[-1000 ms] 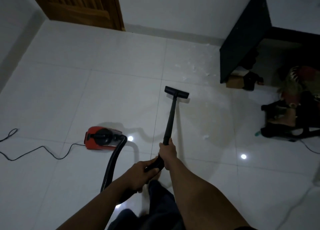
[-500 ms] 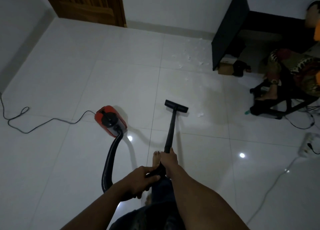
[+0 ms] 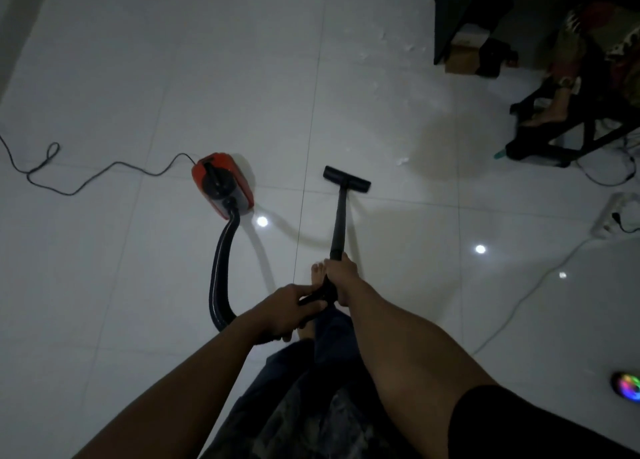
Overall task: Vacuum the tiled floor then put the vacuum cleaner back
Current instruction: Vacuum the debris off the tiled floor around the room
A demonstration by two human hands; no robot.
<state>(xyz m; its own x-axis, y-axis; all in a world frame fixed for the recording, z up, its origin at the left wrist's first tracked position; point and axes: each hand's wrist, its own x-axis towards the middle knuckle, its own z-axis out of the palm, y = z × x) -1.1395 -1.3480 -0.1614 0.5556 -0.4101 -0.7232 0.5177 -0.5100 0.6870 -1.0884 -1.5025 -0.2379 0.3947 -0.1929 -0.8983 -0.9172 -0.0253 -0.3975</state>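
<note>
A red and black canister vacuum cleaner [image 3: 222, 185] sits on the white tiled floor [image 3: 173, 77] left of centre. Its black hose [image 3: 221, 271] curves down towards my hands. My right hand [image 3: 341, 275] grips the black wand [image 3: 338, 226] low on the tube. My left hand [image 3: 287, 311] holds the wand's handle end just behind it. The flat black floor nozzle [image 3: 347, 179] rests on the tiles ahead of my bare foot [image 3: 318, 272]. White crumbs [image 3: 401, 161] lie to the right of the nozzle, and more crumbs [image 3: 377, 48] lie farther off.
The vacuum's power cord [image 3: 86, 178] snakes off left. A black cabinet [image 3: 457, 11] with a cardboard box [image 3: 462, 55] stands at the top right. A seated person's foot [image 3: 550, 110] rests on a black chair base [image 3: 543, 147]. A white power strip [image 3: 613, 212], white cable [image 3: 519, 302] and glowing gadget [image 3: 628, 387] lie right.
The view has shifted back and down. The nozzle has been pulled towards me, away from the far crumbs. The canister has turned and rolled closer to the nozzle.
</note>
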